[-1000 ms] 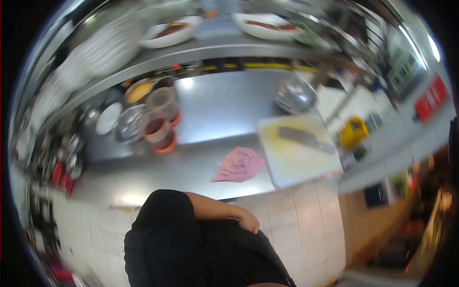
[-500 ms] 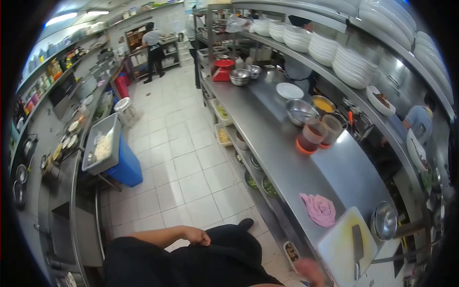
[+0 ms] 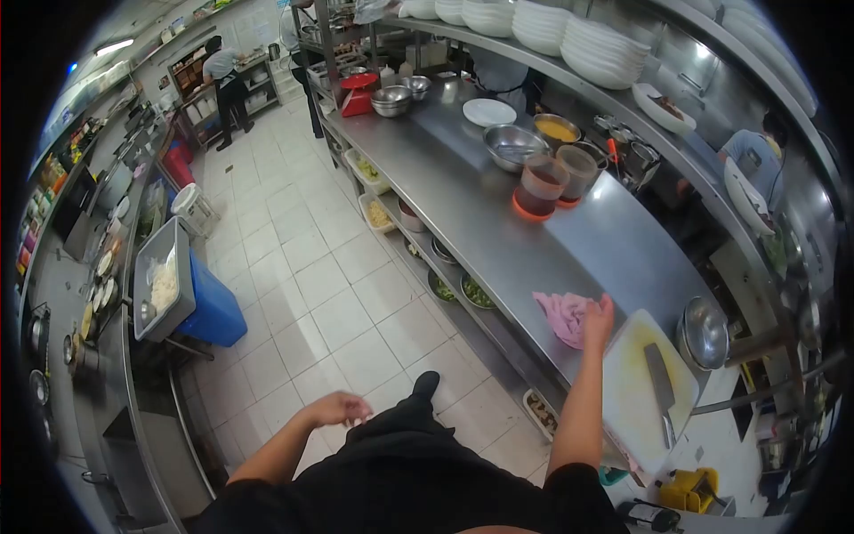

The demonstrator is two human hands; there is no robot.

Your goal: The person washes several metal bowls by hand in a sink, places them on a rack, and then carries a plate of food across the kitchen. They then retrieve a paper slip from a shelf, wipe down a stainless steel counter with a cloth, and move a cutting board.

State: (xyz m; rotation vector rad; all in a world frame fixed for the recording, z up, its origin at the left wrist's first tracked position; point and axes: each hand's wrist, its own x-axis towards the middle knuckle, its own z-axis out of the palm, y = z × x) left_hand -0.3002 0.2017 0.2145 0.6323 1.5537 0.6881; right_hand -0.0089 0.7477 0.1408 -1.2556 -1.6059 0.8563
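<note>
My right hand (image 3: 599,322) is on the right edge of a crumpled pink cloth (image 3: 562,317) that lies on the steel counter (image 3: 471,240), its fingers closed around part of the fabric. Beside it, a white cutting board (image 3: 636,400) with yellow stains carries a large knife (image 3: 659,381). My left hand (image 3: 341,409) hangs in front of my body over the floor, touching nothing, with its fingers loosely apart. Behind the board stands a metal bowl (image 3: 704,333).
Two plastic containers (image 3: 541,185) with orange bases, a mixing bowl (image 3: 513,147) and a white plate (image 3: 488,112) stand farther along the counter. Stacked bowls (image 3: 602,49) fill the overhead shelf. A blue bin (image 3: 213,301) is at left. Other people work in the background.
My right hand has moved up from beside the counter edge onto the pink cloth and closed on it. My left hand has opened and moved slightly left. The view has shifted.
</note>
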